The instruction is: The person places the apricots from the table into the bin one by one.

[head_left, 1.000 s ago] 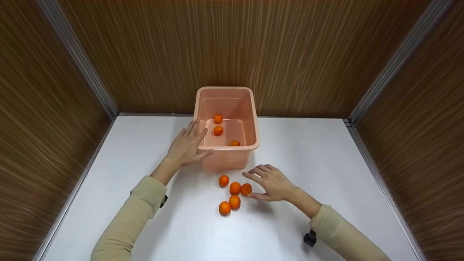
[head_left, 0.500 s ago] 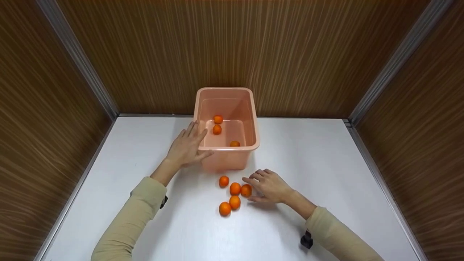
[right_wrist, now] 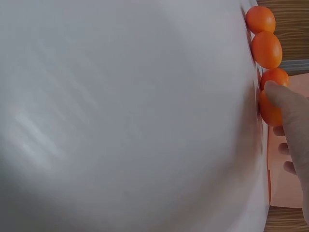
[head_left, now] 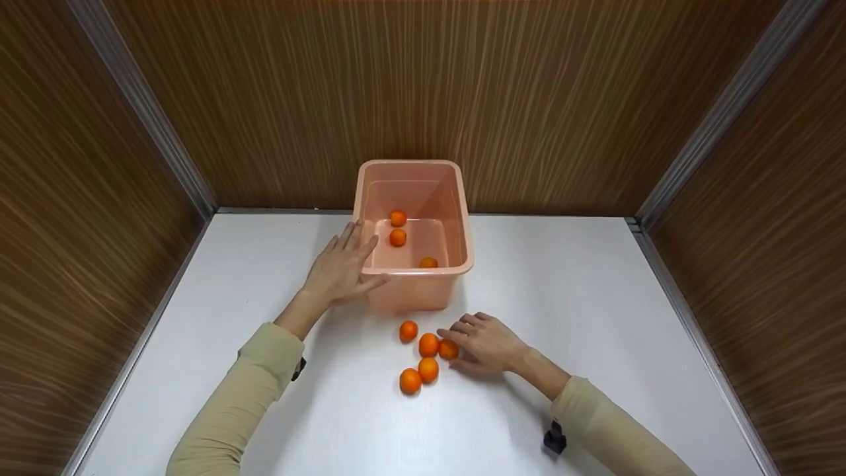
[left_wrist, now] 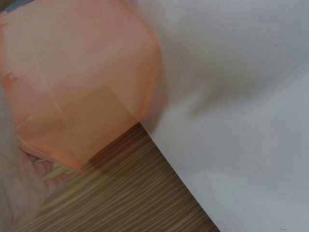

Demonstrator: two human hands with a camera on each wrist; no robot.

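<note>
1. Resting flat against the near-left corner of the pink tub (head_left: pixel 413 291), the left hand (head_left: pixel 340 268) has its fingers straight and holds nothing; three oranges lie inside the tub, just beyond its fingertips.
2. Lying loose on the white table (head_left: pixel 595 317), between the two hands, are four oranges (head_left: pixel 418 357) in a tight cluster.
3. The right hand (head_left: pixel 486 340) curls its fingers round a fifth orange (head_left: pixel 448 349), which touches its neighbour.
4. Closing that grip may nudge the neighbour; round fruit would likely roll away.
5. A shallow pinch could let the orange slip when lifted.
</note>
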